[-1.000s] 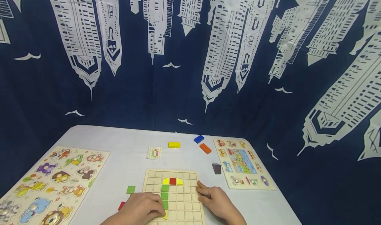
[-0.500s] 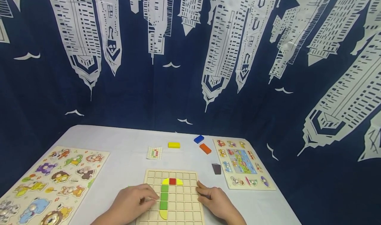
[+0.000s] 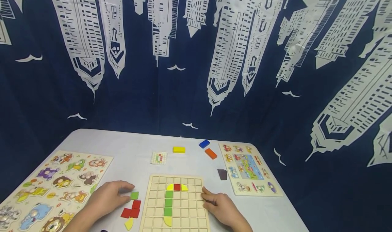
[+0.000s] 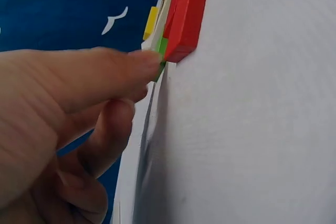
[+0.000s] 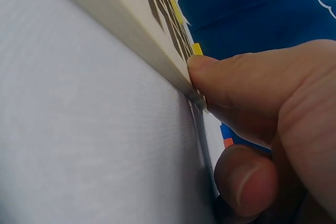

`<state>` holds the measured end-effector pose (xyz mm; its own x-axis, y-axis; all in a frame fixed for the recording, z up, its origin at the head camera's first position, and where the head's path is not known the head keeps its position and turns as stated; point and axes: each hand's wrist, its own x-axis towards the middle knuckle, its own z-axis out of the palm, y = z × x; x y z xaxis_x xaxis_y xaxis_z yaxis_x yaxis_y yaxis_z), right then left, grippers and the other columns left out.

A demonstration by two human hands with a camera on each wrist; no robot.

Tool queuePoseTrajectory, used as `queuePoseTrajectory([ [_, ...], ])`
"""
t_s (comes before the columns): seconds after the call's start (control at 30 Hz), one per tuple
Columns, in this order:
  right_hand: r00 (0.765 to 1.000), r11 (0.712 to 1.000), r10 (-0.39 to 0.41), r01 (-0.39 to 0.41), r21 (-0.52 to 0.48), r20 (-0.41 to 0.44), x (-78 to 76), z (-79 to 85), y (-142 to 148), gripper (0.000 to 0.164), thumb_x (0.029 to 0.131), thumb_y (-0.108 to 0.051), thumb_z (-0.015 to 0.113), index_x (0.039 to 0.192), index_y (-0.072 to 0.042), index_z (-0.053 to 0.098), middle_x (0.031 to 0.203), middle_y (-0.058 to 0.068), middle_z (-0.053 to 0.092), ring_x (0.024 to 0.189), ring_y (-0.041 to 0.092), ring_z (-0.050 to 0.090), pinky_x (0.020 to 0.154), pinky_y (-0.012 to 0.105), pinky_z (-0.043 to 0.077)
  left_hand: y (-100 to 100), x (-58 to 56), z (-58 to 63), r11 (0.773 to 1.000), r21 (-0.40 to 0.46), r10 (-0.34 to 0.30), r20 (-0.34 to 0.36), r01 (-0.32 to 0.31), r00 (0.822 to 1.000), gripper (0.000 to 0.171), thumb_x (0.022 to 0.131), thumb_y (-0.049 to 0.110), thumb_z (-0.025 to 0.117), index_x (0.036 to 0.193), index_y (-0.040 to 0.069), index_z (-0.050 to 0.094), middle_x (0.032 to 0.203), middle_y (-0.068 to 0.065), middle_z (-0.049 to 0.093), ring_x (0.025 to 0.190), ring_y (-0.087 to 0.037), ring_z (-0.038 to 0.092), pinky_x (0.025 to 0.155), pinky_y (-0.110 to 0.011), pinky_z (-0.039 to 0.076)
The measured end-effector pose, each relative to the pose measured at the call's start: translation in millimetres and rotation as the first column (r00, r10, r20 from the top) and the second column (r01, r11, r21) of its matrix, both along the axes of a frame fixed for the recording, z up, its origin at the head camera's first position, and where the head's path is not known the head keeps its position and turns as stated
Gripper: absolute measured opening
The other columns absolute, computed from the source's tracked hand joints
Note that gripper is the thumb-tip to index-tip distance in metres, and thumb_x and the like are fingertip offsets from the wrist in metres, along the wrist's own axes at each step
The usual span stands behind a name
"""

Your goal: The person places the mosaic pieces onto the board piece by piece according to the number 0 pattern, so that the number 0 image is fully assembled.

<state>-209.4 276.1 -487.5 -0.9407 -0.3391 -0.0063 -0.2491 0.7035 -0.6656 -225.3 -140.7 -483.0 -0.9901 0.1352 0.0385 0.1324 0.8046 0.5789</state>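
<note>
A wooden grid board [image 3: 186, 203] lies in the middle of the table. On it a red square tile [image 3: 177, 187] sits between two yellow curved tiles, above a column of green square tiles [image 3: 168, 202] ending in a yellow curved tile [image 3: 167, 221]. My left hand [image 3: 110, 198] hovers beside a loose green tile [image 3: 134, 195], thumb and index finger apart; contact with the tile cannot be made out. Near it lie loose red tiles [image 3: 135, 213] and a yellow curved tile [image 3: 129, 223]. My right hand [image 3: 223, 206] holds the board's right edge, its thumb [image 5: 205, 66] against it.
A pattern card [image 3: 159, 158] lies behind the board. Yellow [image 3: 179, 150], blue [image 3: 204, 143], orange [image 3: 211, 153] and dark [image 3: 222, 174] blocks stand farther back. An animal puzzle [image 3: 58, 187] flanks the left side, a smaller picture puzzle [image 3: 249, 169] the right.
My left hand has let go of the yellow curved tile on the board and moved left to the loose tiles, uncovering red and yellow ones. My right hand stays at the board's edge.
</note>
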Motion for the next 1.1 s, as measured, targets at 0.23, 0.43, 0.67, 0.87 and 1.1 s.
queuePoseTrajectory([
  [0.23, 1.0, 1.0, -0.004, 0.004, 0.005, -0.007, 0.8, -0.9, -1, 0.04, 0.096, -0.03, 0.072, 0.13, -0.008, 0.071, 0.151, 0.004, 0.054, 0.139, 0.034, 0.052, 0.108, 0.057, 0.043, 1, -2.7, -7.0, 1.0, 0.002, -0.021, -0.022, 0.021, 1.0, 0.027, 0.077, 0.02, 0.089, 0.099, 0.032, 0.078, 0.108, 0.008, 0.076, 0.11, -0.022, 0.069, 0.093, -0.053, 0.054],
  [0.43, 1.0, 1.0, -0.002, 0.002, 0.007, -0.01, 1.4, -0.4, -1, 0.04, 0.096, -0.029, 0.072, 0.13, -0.009, 0.071, 0.15, 0.005, 0.054, 0.139, 0.034, 0.052, 0.108, 0.057, 0.043, 9, -3.7, -8.8, 0.999, -0.044, -0.03, -0.071, 0.027, 0.997, 0.024, 0.076, 0.024, 0.089, 0.097, 0.032, 0.078, 0.103, 0.011, 0.075, 0.104, -0.019, 0.071, 0.088, -0.05, 0.055],
  [0.67, 0.999, 1.0, -0.002, 0.002, 0.007, -0.038, 1.3, -1.6, -1, 0.039, 0.095, -0.027, 0.072, 0.129, -0.008, 0.071, 0.15, 0.005, 0.055, 0.137, 0.034, 0.054, 0.108, 0.056, 0.043, 15, -3.5, -9.9, 0.996, -0.082, -0.025, -0.12, 0.015, 0.993, 0.023, 0.076, 0.03, 0.09, 0.095, 0.034, 0.078, 0.098, 0.016, 0.073, 0.098, -0.013, 0.07, 0.083, -0.045, 0.056],
  [0.87, 0.999, 1.0, -0.002, 0.002, 0.004, -0.034, 1.9, -0.3, -1, 0.039, 0.095, -0.027, 0.072, 0.129, -0.007, 0.071, 0.149, 0.006, 0.055, 0.138, 0.035, 0.053, 0.108, 0.057, 0.042, 37, 9.7, -2.1, 0.999, 0.04, -0.029, -0.156, 0.035, 0.987, 0.023, 0.077, 0.033, 0.09, 0.096, 0.037, 0.077, 0.09, 0.019, 0.069, 0.069, -0.005, 0.059, 0.061, -0.028, 0.047],
  [1.1, 1.0, 1.0, -0.001, 0.001, -0.001, -0.028, 0.8, -1.7, -1, 0.039, 0.095, -0.027, 0.072, 0.129, -0.008, 0.071, 0.15, 0.006, 0.055, 0.138, 0.034, 0.053, 0.109, 0.057, 0.042, 90, 37.9, 6.4, 0.925, 0.064, -0.355, -0.195, 0.373, 0.914, 0.012, 0.082, 0.034, 0.086, 0.092, 0.035, 0.078, 0.094, 0.025, 0.069, 0.071, 0.005, 0.053, 0.061, -0.024, 0.045],
])
